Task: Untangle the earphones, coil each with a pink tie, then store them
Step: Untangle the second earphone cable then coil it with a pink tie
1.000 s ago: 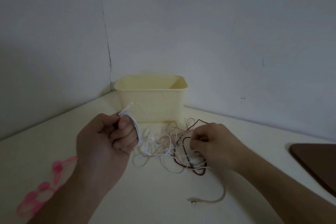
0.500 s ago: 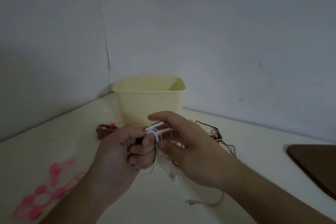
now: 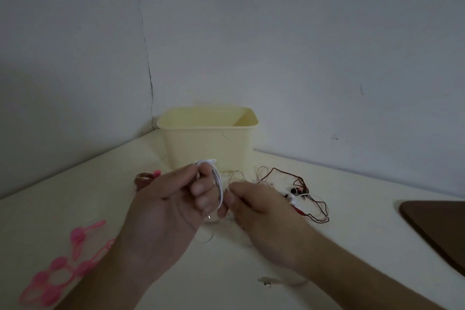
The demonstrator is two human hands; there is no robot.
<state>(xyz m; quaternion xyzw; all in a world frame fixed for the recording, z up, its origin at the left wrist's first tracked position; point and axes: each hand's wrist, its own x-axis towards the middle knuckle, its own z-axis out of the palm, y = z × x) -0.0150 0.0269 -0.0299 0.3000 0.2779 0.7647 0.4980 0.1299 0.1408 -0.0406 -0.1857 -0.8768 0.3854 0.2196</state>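
The white earphone cable (image 3: 218, 184) is looped around the curled fingers of the left hand (image 3: 163, 211), while its loose strand is pinched by the right hand (image 3: 259, 211) just beside.

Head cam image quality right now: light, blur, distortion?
Head view: dim, flat light with no glare; the pale yellow plastic bin is fairly sharp; the pink silicone ties at the lower left look soft; the wall corner seam bows, a wide-angle effect.
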